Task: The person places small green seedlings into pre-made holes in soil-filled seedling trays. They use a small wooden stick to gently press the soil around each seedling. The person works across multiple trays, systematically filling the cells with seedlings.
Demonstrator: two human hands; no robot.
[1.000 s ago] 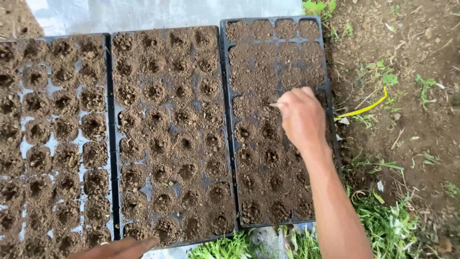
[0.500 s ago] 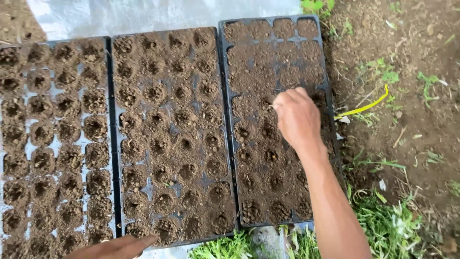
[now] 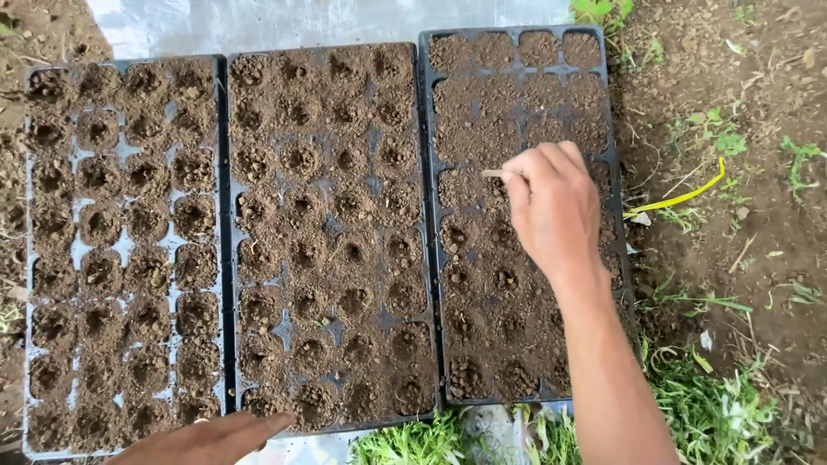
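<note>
Your right hand pinches a small stick over the right seed tray; press each dimple centrally. Your left hand rests flat, released, nearer you.

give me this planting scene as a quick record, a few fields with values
setting: three black seedling trays side by side on a pale plastic sheet over bare soil
left tray: soil cells dimpled
middle tray: soil cells dimpled
right tray: far rows smooth, near rows dimpled
right hand: over the right tray, pinching a small pale stick
left hand: flat at the near edge of the trays
beside trays: yellow strip, grass
</note>
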